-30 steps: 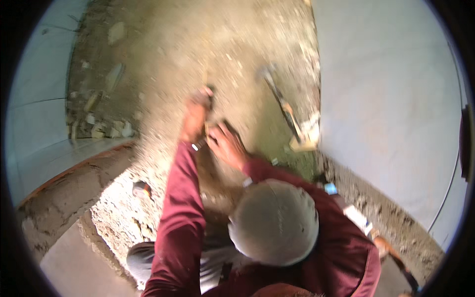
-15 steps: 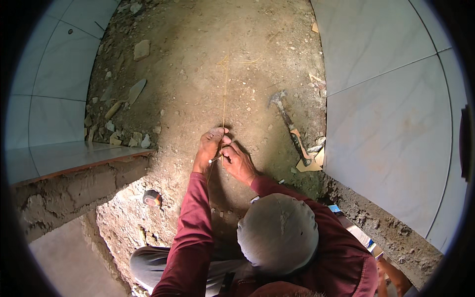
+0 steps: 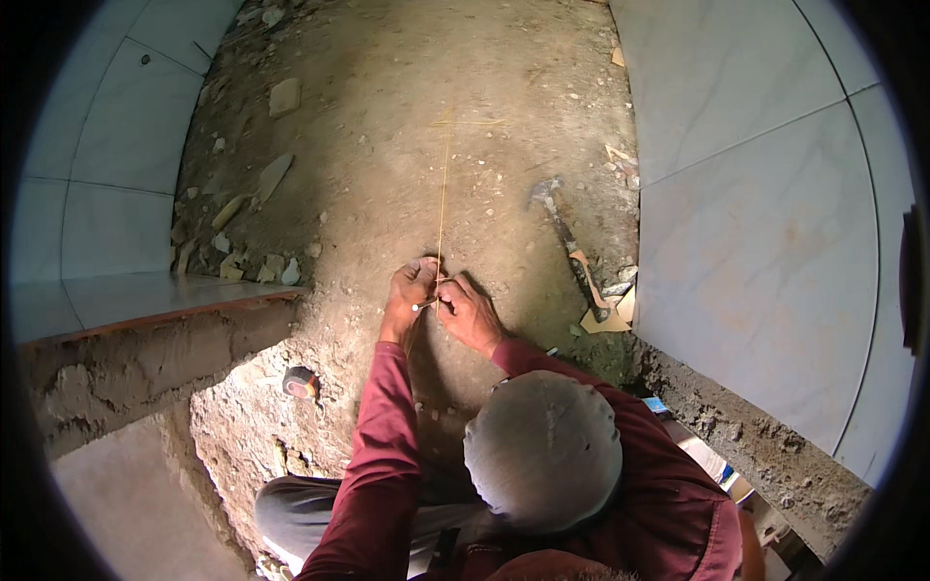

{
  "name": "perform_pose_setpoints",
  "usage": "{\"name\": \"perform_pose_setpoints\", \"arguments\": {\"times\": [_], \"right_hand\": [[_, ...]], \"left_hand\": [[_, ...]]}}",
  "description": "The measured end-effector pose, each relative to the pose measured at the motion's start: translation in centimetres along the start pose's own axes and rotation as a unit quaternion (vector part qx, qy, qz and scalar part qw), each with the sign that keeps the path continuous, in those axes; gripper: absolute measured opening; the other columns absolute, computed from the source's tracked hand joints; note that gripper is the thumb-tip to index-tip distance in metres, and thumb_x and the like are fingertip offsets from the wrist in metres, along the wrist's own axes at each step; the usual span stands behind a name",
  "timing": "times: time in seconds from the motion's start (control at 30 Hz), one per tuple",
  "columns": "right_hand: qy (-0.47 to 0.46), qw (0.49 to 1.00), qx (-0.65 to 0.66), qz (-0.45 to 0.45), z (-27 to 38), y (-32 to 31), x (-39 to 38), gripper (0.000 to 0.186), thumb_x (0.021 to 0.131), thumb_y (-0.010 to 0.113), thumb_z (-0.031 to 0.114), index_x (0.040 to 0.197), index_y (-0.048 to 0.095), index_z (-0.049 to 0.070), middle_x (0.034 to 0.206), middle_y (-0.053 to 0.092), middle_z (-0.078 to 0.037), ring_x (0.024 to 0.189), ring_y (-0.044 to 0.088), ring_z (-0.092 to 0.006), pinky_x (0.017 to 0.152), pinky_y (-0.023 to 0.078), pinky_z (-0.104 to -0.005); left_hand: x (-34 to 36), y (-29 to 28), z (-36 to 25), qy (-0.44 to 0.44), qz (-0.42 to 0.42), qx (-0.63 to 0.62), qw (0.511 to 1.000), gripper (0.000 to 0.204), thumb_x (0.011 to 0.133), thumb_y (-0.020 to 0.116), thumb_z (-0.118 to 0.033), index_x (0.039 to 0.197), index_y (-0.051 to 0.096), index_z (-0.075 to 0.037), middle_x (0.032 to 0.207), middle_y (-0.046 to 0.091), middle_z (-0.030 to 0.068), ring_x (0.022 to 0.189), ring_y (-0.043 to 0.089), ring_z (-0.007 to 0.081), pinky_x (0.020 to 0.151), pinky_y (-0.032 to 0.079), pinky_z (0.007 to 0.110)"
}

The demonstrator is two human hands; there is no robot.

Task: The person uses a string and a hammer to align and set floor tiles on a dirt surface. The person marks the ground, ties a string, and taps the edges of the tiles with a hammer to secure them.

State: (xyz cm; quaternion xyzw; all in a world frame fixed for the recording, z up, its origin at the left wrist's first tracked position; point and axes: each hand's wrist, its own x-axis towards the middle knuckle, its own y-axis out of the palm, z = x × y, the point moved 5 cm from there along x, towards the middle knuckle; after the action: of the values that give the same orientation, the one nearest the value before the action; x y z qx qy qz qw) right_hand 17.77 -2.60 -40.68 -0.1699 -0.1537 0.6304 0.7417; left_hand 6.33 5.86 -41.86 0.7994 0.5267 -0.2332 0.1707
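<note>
My left hand (image 3: 412, 298) is low over the dirt floor, fingers curled round a thin yellow string (image 3: 443, 203) and a small nail-like piece with a pale end (image 3: 418, 307). Just to its right, my right hand (image 3: 467, 315) pinches at the same string, its fingertips close to my left fingers and partly hidden. Beyond them the string runs up the floor to a crossing line (image 3: 470, 122). A hammer (image 3: 567, 242) lies right of my hands. A black and orange tape measure (image 3: 300, 383) lies by my left forearm.
Pale tiles (image 3: 746, 232) border the dirt on the right, others (image 3: 116, 228) on the left, above a rough concrete edge (image 3: 155, 358). A trowel (image 3: 272, 180) and rubble (image 3: 232, 266) lie at the left. A grey rounded shape (image 3: 542, 450) at the bottom hides part of the view.
The blurred view has steadied and shifted since a second ago, bringing the string into focus. Since half a second ago both hands have drawn only slightly downward, still together on the string.
</note>
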Motion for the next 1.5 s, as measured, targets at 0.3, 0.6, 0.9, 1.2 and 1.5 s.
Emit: {"name": "perform_pose_setpoints", "arguments": {"times": [0.3,0.6,0.9,1.2,1.5], "right_hand": [[-0.043,0.998,0.033,-0.012,-0.1,0.3,0.3,0.018,0.088,0.067,0.008,0.104,0.060,0.004,0.098,0.059,-0.016,0.090,0.063,-0.0358,0.079,0.053,-0.0456],[-0.047,0.995,-0.037,-0.084,-1.3,-5.6,-2.8,0.015,0.089,0.066,0.004,0.103,0.063,0.005,0.096,0.060,-0.014,0.089,0.065,-0.0346,0.075,0.053,-0.0408],[0.007,0.994,-0.085,-0.071,-4.0,-6.4,-3.7,0.015,0.091,0.063,0.013,0.105,0.062,0.008,0.103,0.061,-0.014,0.092,0.066,-0.0353,0.078,0.054,-0.0465],[0.025,0.993,-0.082,-0.080,-3.9,-5.9,-3.7,0.013,0.089,0.064,0.013,0.102,0.063,0.009,0.101,0.061,-0.015,0.090,0.066,-0.0372,0.076,0.053,-0.0473],[-0.027,0.989,-0.117,-0.091,-5.7,-5.6,-3.8,0.013,0.090,0.063,0.013,0.102,0.063,0.007,0.099,0.062,-0.017,0.088,0.064,-0.0403,0.074,0.052,-0.0475]], "left_hand": [[-3.0,-1.6,2.6,0.011,-0.019,0.061,0.998,0.026,0.101,0.065,-0.026,0.111,0.073,-0.004,0.091,0.070,0.0004,0.078,0.060,0.0084,0.069,0.049,0.025],[-4.7,-0.8,4.1,0.064,-0.031,0.056,0.996,0.026,0.096,0.065,-0.016,0.118,0.069,-0.004,0.091,0.065,-0.0025,0.077,0.055,0.0074,0.070,0.047,0.024],[-4.4,0.7,4.2,0.195,-0.204,0.236,0.930,0.021,0.090,0.074,-0.017,0.103,0.072,0.000,0.095,0.072,0.0050,0.083,0.064,0.0115,0.077,0.051,0.028],[-4.8,0.5,4.5,0.137,-0.184,0.125,0.965,0.021,0.090,0.070,-0.020,0.101,0.071,-0.002,0.076,0.064,0.0057,0.070,0.059,0.0144,0.068,0.049,0.031],[-4.6,0.1,4.9,0.102,-0.108,0.081,0.986,0.025,0.091,0.070,-0.025,0.096,0.068,0.000,0.076,0.058,0.0007,0.073,0.049,0.0102,0.067,0.044,0.029]]}}
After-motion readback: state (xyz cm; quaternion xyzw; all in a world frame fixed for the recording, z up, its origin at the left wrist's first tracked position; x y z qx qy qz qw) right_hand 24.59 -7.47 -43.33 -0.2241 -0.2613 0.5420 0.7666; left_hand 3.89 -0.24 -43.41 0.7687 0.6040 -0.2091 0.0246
